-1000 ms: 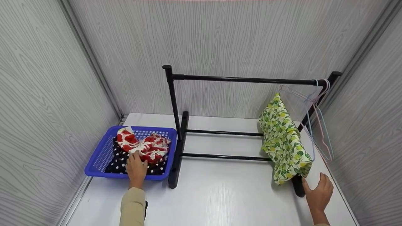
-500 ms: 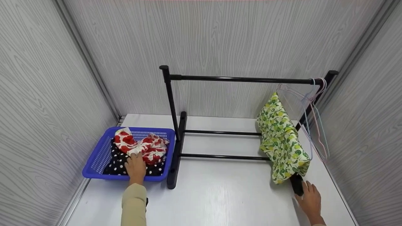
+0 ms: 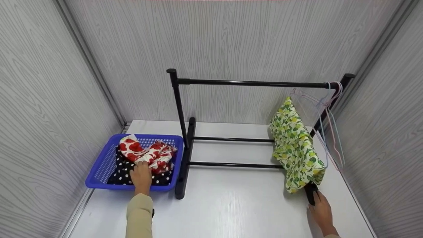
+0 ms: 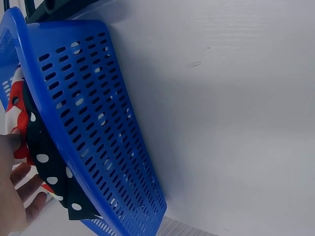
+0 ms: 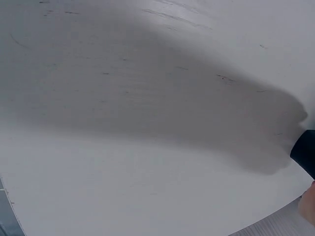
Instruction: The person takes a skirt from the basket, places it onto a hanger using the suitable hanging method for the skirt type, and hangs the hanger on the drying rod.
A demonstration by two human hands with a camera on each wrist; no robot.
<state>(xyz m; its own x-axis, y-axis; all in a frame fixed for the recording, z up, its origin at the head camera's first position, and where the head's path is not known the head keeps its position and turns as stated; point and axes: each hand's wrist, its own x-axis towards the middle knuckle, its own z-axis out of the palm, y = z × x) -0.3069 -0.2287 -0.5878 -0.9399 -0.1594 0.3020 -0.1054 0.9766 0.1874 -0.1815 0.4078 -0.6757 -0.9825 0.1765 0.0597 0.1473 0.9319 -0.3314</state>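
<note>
My left hand (image 3: 141,178) reaches over the front rim of a blue basket (image 3: 99,162), its fingers pinching the lower edge of a red-and-white cloth (image 3: 132,147). Beneath is a black cloth with white dots (image 3: 124,172). In the left wrist view, the hand (image 4: 17,191) is beside the dotted cloth (image 4: 49,167), partly cut off. My right hand (image 3: 321,210) grips the front end of the black rack's right foot (image 3: 310,193); the right wrist view shows that foot's end (image 5: 306,152) and part of the hand (image 5: 309,206).
A black rack (image 3: 251,83) stands across the white table (image 3: 231,205). Green-and-yellow lemon-print fabric (image 3: 294,142) hangs near its right end, with several pink and blue hangers (image 3: 332,129) beside it. Panelled walls (image 3: 224,39) enclose the table.
My right hand has moved left and closed round the rack's foot. My left thumb has drawn nearer its fingers, and the red-and-white cloth has shifted slightly. The head view has shifted a little.
</note>
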